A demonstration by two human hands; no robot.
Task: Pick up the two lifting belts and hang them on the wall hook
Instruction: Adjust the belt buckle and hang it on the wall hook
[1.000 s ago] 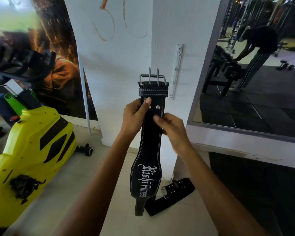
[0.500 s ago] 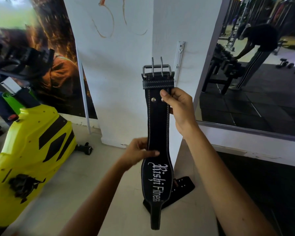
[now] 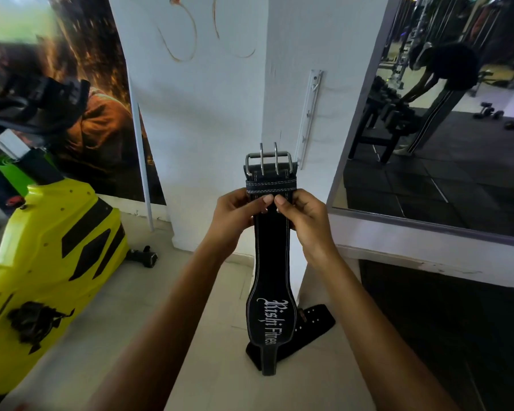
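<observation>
A black lifting belt (image 3: pixel 271 262) with white lettering hangs upright in front of me, its steel buckle at the top. My left hand (image 3: pixel 235 216) and my right hand (image 3: pixel 301 216) both pinch it just below the buckle loop, thumbs nearly touching. A second black belt (image 3: pixel 312 321) lies on the floor behind the first, partly hidden by it. A white hook rail (image 3: pixel 309 117) is fixed upright on the white pillar, above and to the right of the buckle.
A yellow exercise machine (image 3: pixel 51 256) stands at the left. A big wall mirror (image 3: pixel 445 129) at the right reflects a person bent over a dumbbell rack. A small dark object (image 3: pixel 144 256) lies on the floor by the pillar's base.
My left hand rose from the belt's middle to grip beside my right hand under the buckle. The belt sits lower in view than half a second ago.
</observation>
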